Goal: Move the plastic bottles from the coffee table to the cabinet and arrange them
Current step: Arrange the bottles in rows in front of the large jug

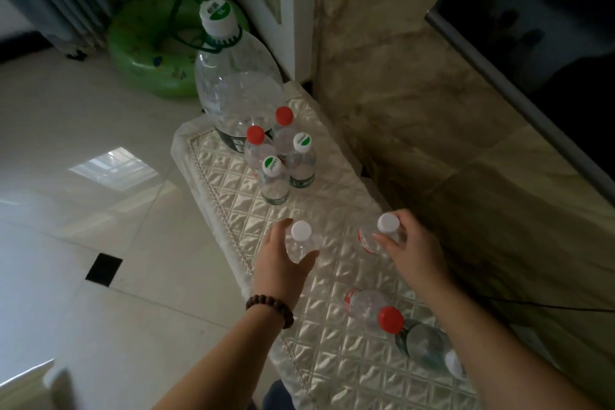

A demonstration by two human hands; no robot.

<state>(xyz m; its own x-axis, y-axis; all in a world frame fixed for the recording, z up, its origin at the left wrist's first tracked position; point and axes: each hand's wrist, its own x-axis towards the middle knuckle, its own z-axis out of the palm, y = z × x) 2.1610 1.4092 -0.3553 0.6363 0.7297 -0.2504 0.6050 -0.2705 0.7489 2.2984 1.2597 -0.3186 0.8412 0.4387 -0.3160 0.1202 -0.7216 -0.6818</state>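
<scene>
Atop quilted cabinet: eight small bottles, one jug

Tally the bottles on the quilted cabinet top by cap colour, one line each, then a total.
Red caps: 3, two standing in the cluster and one near the right forearm
Green-and-white caps: 3, one big jug and two small
Plain white caps: 2, by the left hand and by the right hand
Cap hidden: 1, lying down
Total: 9
</scene>
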